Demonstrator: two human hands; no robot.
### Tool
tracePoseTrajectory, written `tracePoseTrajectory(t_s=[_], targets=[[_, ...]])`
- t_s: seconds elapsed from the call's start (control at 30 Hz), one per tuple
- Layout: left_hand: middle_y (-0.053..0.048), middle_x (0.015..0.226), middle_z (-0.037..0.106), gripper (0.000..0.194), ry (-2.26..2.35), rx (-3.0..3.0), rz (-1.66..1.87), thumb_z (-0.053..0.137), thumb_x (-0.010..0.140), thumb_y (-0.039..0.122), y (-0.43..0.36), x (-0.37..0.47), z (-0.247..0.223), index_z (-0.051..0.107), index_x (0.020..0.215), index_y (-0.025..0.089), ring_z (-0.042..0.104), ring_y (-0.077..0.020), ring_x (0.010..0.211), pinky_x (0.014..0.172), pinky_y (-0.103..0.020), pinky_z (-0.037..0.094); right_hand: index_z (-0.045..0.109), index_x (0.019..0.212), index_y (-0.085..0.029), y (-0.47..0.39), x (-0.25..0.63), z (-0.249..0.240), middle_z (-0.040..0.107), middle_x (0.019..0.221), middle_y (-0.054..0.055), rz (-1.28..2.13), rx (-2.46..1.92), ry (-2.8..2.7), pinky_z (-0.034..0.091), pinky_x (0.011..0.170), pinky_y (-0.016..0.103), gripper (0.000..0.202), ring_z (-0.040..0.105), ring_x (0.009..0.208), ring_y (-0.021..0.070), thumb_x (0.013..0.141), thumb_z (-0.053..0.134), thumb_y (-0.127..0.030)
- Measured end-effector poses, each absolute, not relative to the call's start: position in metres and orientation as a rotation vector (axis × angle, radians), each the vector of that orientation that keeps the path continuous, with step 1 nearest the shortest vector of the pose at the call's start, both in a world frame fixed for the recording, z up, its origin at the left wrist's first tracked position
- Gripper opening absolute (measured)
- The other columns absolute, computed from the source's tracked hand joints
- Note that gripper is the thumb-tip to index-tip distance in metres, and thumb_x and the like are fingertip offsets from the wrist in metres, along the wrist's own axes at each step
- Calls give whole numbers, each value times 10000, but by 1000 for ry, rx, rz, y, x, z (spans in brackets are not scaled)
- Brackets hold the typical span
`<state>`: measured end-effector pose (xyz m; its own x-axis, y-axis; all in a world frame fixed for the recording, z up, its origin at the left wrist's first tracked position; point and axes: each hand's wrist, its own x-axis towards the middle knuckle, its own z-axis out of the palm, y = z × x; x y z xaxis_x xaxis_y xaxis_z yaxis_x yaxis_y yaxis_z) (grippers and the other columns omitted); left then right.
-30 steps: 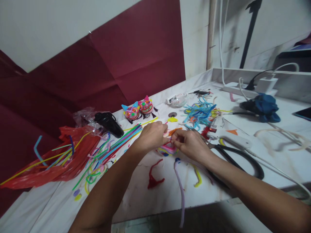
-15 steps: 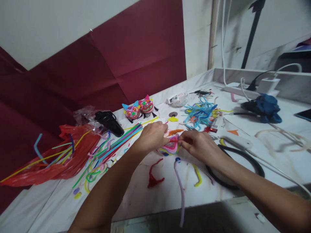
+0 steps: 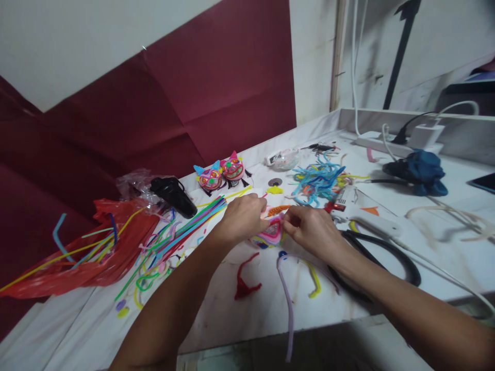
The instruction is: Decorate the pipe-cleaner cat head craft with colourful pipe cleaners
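Observation:
A small craft piece (image 3: pixel 266 239) covered in pink, white, yellow and blue fuzzy pipe cleaners lies between my two hands. My left hand (image 3: pixel 245 216) grips its left side, with curled fingers partly hiding it. A red pipe cleaner (image 3: pixel 275 220) runs along the piece's upper inner edge. The thumb and index finger of my right hand (image 3: pixel 309 226) pinch close together at the right end of this red strand; the exact contact is hidden. Just behind the piece is an orange twisted pipe cleaner (image 3: pixel 279 209). A bent red pipe cleaner (image 3: pixel 245 286) lies in front.
Two finished-looking animal heads (image 3: pixel 211 179) stand by the wall. Loose pipe cleaners (image 3: pixel 193 226) and a red plastic bag (image 3: pixel 88 263) are at left. A blue pipe-cleaner heap (image 3: pixel 319 178), a white glue gun (image 3: pixel 371 222) and a black cable loop (image 3: pixel 410 268) sit at right.
My right hand's fingertips have shifted slightly at the piece's right edge. The red strand now lies bent along the upper edge rather than straight across. My left hand stays in place.

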<state>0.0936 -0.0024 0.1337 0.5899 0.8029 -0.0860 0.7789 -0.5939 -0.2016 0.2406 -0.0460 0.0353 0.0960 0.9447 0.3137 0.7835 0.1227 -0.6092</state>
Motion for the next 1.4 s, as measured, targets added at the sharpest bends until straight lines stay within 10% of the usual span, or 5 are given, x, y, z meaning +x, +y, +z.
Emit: tracePoseTrajectory(t_s=[1.4], targets=[[-128,1037,720,387,-1398,-2590,339,606,750,408,-1,112,134,698,1033,160,689,-306,995,779,-345,550,560,548,-232,-31,236,34,532,492,-26,597,-1741,-1454,304,521,277,124,482,522,149,640,558,-315]])
